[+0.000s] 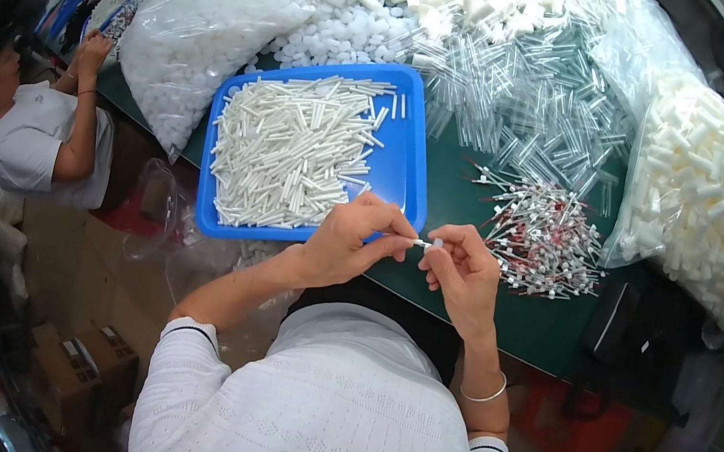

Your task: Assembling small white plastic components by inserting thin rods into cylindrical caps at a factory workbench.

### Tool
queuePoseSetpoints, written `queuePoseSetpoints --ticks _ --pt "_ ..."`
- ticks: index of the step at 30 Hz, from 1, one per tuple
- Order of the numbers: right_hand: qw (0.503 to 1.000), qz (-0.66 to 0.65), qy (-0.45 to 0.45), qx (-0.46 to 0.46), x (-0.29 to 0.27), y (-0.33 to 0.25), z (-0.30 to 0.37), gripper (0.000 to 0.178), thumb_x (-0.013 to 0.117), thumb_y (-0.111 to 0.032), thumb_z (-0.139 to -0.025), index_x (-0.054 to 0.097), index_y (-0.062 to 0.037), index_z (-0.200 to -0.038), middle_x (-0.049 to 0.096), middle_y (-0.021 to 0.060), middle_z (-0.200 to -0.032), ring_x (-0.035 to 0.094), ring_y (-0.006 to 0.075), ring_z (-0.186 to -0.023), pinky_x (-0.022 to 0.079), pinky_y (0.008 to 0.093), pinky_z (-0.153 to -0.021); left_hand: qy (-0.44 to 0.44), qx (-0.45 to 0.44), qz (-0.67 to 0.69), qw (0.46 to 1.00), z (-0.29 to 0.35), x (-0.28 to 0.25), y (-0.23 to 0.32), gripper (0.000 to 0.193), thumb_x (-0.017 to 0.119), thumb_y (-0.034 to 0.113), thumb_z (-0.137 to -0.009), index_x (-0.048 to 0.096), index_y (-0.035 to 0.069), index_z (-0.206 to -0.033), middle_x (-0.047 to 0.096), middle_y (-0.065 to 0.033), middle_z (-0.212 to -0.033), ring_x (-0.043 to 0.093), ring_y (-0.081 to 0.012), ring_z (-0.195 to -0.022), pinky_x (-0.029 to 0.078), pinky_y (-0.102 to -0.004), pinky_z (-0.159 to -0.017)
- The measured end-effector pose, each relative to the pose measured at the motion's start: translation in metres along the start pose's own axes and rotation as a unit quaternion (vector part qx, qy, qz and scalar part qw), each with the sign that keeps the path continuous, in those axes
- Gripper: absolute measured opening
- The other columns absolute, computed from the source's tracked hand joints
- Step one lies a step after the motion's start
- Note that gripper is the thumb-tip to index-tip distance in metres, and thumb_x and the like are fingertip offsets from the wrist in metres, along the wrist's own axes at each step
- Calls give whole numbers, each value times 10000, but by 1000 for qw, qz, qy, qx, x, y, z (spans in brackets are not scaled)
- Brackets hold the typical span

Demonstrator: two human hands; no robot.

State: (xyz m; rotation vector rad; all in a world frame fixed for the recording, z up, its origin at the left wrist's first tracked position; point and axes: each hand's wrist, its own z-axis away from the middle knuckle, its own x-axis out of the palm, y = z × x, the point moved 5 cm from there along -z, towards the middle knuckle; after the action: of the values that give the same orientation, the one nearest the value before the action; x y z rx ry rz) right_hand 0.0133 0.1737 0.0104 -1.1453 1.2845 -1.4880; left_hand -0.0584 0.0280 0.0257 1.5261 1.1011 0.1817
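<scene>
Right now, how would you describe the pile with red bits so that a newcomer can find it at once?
Start from the green table. To the right of the blue tray, just beyond the right hand, lies a loose pile of small parts. Unlike the clear tubes behind it, this pile is mixed white and red.

Held piece [421,243]: white. Sticks [288,150]: white. Tray [403,156]: blue. Worktop [451,188]: dark green. Tubes [540,93]: clear. Wired parts [544,239]: white and red. Bagged cylinders [711,196]: cream. Shirt [340,406]: white, dotted bands, dark edging.
</scene>
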Motion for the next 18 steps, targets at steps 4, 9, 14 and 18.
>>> queuePoseSetpoints --ticks 4,9,14,18 --pt "984 -91 -98 116 -14 20 -4 186 540 -161 -964 577 -2 -875 605 50 -617 532 60 -470 407 179 -424 22 231 -180 956 -1 8 21 119 658 43 -763 615 69 -870 626 -15 -777 595 -160 -707 408 -311 -758" --pt "980 -128 -94 121 -12 22 -21 228 526 -208 -976 577 0 -896 617 66 -651 559 82 -494 444 194 -446 -37 207 -166 963 -30 -5 14 221 665 89 -788 630 75 -1005 625 -12 -804 593 -156 -723 411 -300 -754" --pt "975 -174 -93 103 -11 26 -37 194 541 -182 -966 576 9 -955 635 85 -706 602 101 -562 492 206 -501 -78 164 -133 974 -43 -7 4 338 687 114 -812 611 80 -1140 620 4 -738 597 -170 -677 413 -293 -726" --pt "970 -222 -8 100 -28 31 -39 143 531 -52 -936 569 2 -1063 643 119 -825 626 152 -676 532 278 -594 -230 2 25 973 -82 -18 -4 390 723 148 -797 610 122 -1169 678 0 -848 629 -152 -747 417 -268 -729"
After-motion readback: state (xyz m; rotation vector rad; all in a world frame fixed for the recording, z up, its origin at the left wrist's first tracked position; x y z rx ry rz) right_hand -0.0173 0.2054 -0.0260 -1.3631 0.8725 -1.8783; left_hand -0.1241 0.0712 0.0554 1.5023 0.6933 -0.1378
